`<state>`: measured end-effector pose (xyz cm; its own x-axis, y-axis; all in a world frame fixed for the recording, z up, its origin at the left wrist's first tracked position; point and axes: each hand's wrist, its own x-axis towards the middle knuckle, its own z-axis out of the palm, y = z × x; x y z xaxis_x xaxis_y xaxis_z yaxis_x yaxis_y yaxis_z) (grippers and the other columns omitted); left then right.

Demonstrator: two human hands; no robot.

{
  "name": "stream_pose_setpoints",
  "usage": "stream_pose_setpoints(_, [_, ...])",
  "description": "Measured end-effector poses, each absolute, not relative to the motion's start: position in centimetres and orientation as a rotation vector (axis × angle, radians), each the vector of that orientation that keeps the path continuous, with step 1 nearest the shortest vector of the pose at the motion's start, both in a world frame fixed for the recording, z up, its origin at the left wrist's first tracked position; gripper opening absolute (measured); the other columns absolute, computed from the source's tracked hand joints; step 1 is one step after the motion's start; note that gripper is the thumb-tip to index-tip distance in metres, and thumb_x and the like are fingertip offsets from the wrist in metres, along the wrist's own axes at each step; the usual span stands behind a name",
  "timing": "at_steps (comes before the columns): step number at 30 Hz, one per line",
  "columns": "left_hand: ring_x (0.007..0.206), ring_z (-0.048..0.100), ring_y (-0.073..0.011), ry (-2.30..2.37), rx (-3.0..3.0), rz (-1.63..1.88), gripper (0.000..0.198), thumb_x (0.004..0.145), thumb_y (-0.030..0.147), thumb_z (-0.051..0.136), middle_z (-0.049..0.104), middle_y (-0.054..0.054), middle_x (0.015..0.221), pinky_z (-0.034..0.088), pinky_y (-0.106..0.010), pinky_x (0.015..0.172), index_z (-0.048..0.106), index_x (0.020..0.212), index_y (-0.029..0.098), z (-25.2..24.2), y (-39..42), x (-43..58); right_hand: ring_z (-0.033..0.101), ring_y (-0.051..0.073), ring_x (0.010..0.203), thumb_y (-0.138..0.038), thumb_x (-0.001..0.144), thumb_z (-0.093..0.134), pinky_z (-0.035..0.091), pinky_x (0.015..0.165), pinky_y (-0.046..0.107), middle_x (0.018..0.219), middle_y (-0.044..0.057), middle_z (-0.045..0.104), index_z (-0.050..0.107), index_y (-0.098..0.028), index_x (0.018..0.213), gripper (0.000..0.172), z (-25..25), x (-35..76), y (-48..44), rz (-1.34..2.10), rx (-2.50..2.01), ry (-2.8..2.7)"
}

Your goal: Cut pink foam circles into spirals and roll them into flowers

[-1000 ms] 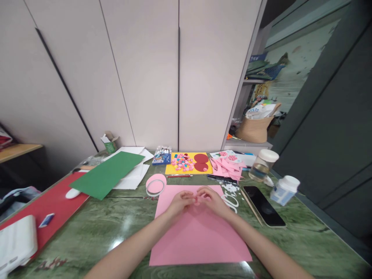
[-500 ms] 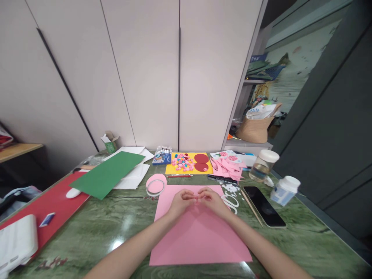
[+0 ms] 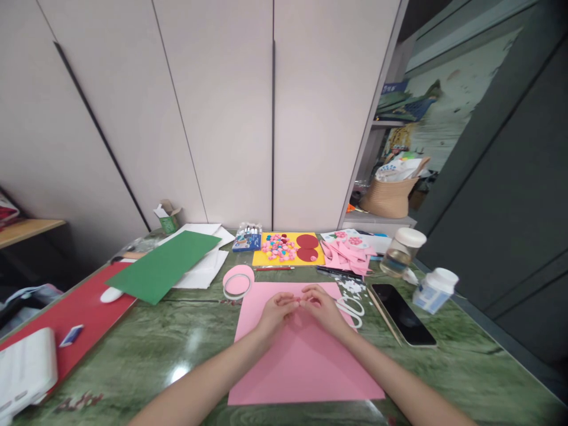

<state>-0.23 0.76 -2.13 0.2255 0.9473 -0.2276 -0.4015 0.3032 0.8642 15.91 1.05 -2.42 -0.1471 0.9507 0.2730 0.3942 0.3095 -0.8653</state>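
Over the upper part of a pink sheet of paper, my two hands meet with fingertips pinched together. My left hand and my right hand both close on a small pink piece of paper, mostly covered by the fingers. White-handled scissors lie just right of my right hand. A roll of tape rests on a pink paper circle to the upper left of the sheet.
Behind the sheet, a yellow sheet carries small crumpled paper balls and dark red circles. Pink strips lie to its right. A phone, a jar and a white bottle stand right; green paper lies left.
Both hands stay over the pink sheet, fingertips still together. The fingers have shifted slightly around the small pink piece, which shows less now.
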Motion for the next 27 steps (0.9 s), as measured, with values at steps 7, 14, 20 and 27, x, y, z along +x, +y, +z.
stream_pose_setpoints(7, [0.054,0.058,-0.0113,0.937,0.892,1.102,0.04,0.047,0.029,0.081,0.067,-0.002,0.066,0.041,-0.023,0.055,0.057,0.076,0.015,-2.4,1.5,-0.3,0.057,0.018,0.092,-0.026,0.076,0.056,0.046,0.08,0.032,0.1,0.007,0.057,0.064,-0.019,0.076,0.011,-2.7,16.0,1.1,0.763,-1.227,-1.734])
stream_pose_setpoints(14, [0.062,0.064,-0.0195,0.961,1.193,1.024,0.033,0.046,0.021,0.081,0.069,-0.006,0.065,0.046,-0.026,0.056,0.06,0.071,0.014,-1.8,1.7,-0.8,0.055,0.021,0.098,-0.021,0.071,0.06,0.041,0.089,0.036,0.1,0.006,0.057,0.07,-0.022,0.072,0.01,-1.2,16.7,0.7,0.748,-1.216,-1.874])
stream_pose_setpoints(20, [0.062,0.065,-0.0204,0.932,1.12,0.965,0.036,0.043,0.021,0.082,0.07,-0.007,0.068,0.047,-0.027,0.057,0.06,0.071,0.014,-2.4,1.6,-0.6,0.057,0.02,0.095,-0.028,0.071,0.065,0.043,0.088,0.035,0.099,0.006,0.057,0.07,-0.022,0.07,0.008,-1.0,17.3,1.1,0.781,-1.162,-1.962])
stream_pose_setpoints(27, [0.064,0.064,-0.0141,0.916,0.911,1.005,0.039,0.049,0.025,0.081,0.071,-0.006,0.078,0.043,-0.022,0.056,0.061,0.081,0.015,-2.4,1.6,-0.7,0.054,0.021,0.1,-0.033,0.076,0.062,0.039,0.093,0.037,0.102,0.007,0.057,0.068,-0.021,0.071,0.014,-1.1,17.1,1.3,0.721,-1.183,-1.878])
